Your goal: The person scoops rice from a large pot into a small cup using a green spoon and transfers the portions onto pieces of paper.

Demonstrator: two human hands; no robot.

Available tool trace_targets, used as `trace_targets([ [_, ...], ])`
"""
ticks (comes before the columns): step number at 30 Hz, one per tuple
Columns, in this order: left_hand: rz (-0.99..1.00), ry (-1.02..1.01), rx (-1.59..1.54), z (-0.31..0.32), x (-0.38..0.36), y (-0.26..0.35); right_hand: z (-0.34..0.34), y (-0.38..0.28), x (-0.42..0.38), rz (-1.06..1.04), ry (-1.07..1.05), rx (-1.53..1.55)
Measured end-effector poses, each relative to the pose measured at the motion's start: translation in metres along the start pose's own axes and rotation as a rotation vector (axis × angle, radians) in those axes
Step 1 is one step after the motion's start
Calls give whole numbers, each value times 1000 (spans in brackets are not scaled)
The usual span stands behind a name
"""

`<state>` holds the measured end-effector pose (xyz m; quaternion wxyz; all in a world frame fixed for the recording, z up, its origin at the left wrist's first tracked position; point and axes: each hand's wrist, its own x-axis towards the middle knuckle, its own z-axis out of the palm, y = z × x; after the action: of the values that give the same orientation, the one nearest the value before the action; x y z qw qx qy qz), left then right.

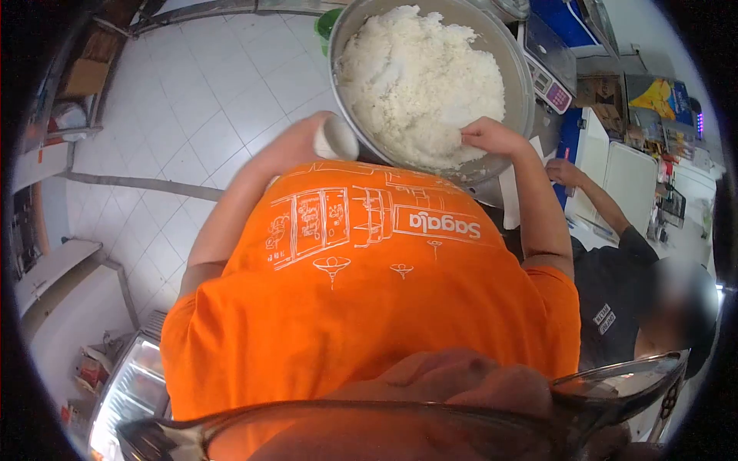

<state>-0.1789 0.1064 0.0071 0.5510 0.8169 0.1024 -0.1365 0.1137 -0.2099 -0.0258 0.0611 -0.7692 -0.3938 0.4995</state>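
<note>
Curls the left hand [314, 132] round a white cup [336, 139], just outside the metal pot [526, 92] at its eight o'clock. Reaches the right hand [492, 138] over the four-o'clock rim, fingertips pinched at the white food [423, 81]; cannot tell whether gripping any. Leaves open tiled floor [223, 100] toward ten o'clock. Looks crumbly, heaped unevenly inside the pot.
</note>
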Motion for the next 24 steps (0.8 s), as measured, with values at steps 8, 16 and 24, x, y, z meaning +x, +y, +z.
trace_targets([
  [8, 356, 252, 302, -12, 79, 38, -42, -55, -68, -44, 454, 217],
  [16, 302, 307, 24, 49, 170, 60, -1, -176, -47, 367, 1043, -607],
  [24, 392, 308, -44, 48, 155, 57, 35, -136, -106, 99, 895, 326],
])
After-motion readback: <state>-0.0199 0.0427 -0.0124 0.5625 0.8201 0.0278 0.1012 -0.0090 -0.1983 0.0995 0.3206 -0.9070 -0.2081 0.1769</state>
